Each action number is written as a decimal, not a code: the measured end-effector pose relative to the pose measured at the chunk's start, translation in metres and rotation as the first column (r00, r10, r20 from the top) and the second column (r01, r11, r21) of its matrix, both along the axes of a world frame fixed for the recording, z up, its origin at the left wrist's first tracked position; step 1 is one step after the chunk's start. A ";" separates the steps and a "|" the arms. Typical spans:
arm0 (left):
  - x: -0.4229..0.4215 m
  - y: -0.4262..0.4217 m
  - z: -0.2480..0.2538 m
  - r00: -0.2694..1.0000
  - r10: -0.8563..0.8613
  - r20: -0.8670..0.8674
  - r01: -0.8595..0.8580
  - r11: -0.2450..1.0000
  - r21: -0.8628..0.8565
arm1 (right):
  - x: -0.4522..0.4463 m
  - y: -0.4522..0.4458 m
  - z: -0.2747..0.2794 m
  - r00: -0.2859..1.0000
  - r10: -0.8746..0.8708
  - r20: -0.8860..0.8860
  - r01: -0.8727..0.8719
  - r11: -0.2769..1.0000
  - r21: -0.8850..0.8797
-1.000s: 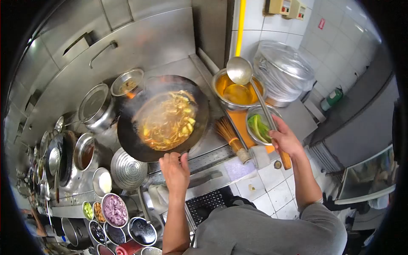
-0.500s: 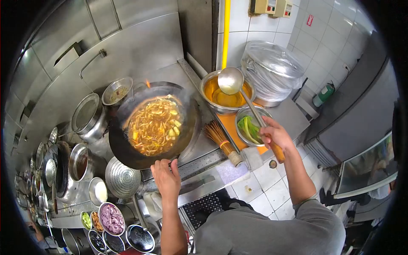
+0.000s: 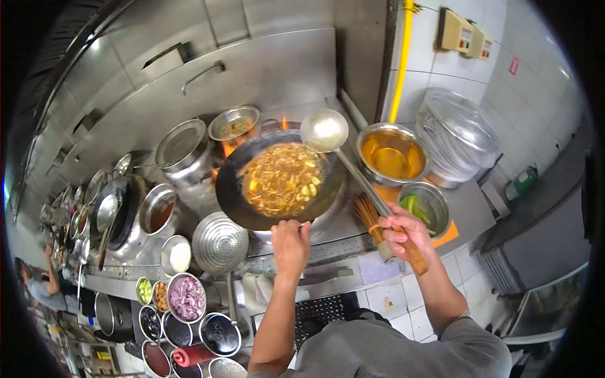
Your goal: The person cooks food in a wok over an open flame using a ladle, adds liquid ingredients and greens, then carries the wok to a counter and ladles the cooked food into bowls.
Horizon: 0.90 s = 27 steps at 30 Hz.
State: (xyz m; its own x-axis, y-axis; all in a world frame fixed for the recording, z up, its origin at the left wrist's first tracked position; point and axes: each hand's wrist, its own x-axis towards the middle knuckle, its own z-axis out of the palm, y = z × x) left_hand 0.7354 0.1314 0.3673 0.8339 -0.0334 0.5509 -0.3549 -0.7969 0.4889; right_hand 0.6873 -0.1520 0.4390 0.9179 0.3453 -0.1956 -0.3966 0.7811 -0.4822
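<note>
My left hand (image 3: 290, 249) is closed on the near edge of a dark wok (image 3: 232, 205), which sits tilted over the burner. Saucy noodles (image 3: 283, 179) with yellow-green pieces fill its middle. In my right hand (image 3: 409, 234) is the wooden handle of a long metal ladle (image 3: 324, 131). The ladle's bowl hangs above the wok's right rim, apart from the food. Under the right forearm side stands a metal bowl (image 3: 443, 211) with green stalks (image 3: 414, 208). A bamboo wok brush (image 3: 372, 220) lies beside my right hand.
Orange-yellow liquid fills a metal bowl (image 3: 362, 151) right of the wok. Flames (image 3: 228, 148) show behind the wok. A perforated strainer (image 3: 220, 242) and a bowl of sliced purple onion (image 3: 188, 297) stand left. A plastic-wrapped pot (image 3: 457, 135) is at the back right. Another person (image 3: 47, 286) is far left.
The ladle has moved left, from over the bowl of orange-yellow liquid to above the wok's right rim. More flame shows behind the wok. The camera view has shifted left.
</note>
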 end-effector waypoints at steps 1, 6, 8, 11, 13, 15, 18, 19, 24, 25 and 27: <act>0.000 0.000 -0.001 1.000 0.005 -0.001 -0.005 1.000 -0.002 | 0.003 0.009 0.006 1.000 0.002 0.006 -0.001 0.980 -0.201; 0.002 0.003 0.001 1.000 0.003 -0.009 -0.003 1.000 -0.006 | -0.001 0.016 0.021 0.986 0.166 0.034 -0.099 0.729 -0.678; 0.004 0.003 0.003 1.000 -0.005 -0.011 0.005 1.000 -0.023 | 0.002 0.023 0.029 0.977 0.210 -0.029 -0.179 0.747 -0.641; 0.008 0.003 0.001 0.998 -0.011 0.061 0.013 1.000 -0.027 | 0.028 0.048 0.010 0.979 0.201 -0.043 -0.201 0.897 -0.394; 0.006 0.001 0.004 1.000 0.000 0.000 0.000 0.999 -0.033 | 0.046 0.061 -0.005 0.989 0.150 0.011 -0.126 0.866 -0.484; 0.005 0.003 0.005 1.000 0.002 -0.026 -0.003 0.999 -0.035 | 0.059 0.068 -0.014 0.981 0.174 0.080 -0.075 0.734 -0.675; 0.006 0.007 0.003 1.000 0.002 -0.021 -0.003 0.999 -0.043 | 0.035 0.047 0.014 0.951 0.293 0.102 0.017 0.279 -0.960; 0.009 0.007 0.001 1.000 0.002 -0.020 -0.003 0.999 -0.052 | 0.026 0.038 0.015 0.943 0.309 0.124 0.067 0.189 -0.980; 0.023 0.007 -0.008 1.000 -0.019 -0.009 0.019 0.998 -0.067 | -0.003 0.050 -0.061 0.867 0.381 0.322 0.387 -0.106 -0.916; 0.025 0.008 -0.010 0.999 -0.027 -0.017 0.026 0.997 -0.079 | 0.002 0.051 -0.094 0.844 0.417 0.338 0.425 -0.136 -0.895; 0.026 0.009 -0.014 0.999 -0.034 -0.039 0.029 0.994 -0.103 | 0.008 0.053 -0.132 0.739 0.502 0.448 0.580 -0.138 -0.803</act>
State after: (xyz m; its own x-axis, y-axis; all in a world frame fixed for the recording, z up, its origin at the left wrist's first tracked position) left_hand 0.7615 0.1403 0.3535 0.8552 -0.0054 0.5183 -0.3571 -0.7308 0.5817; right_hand 0.6948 -0.0991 0.3069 0.9458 0.2467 0.2114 0.3248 -0.7185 -0.6150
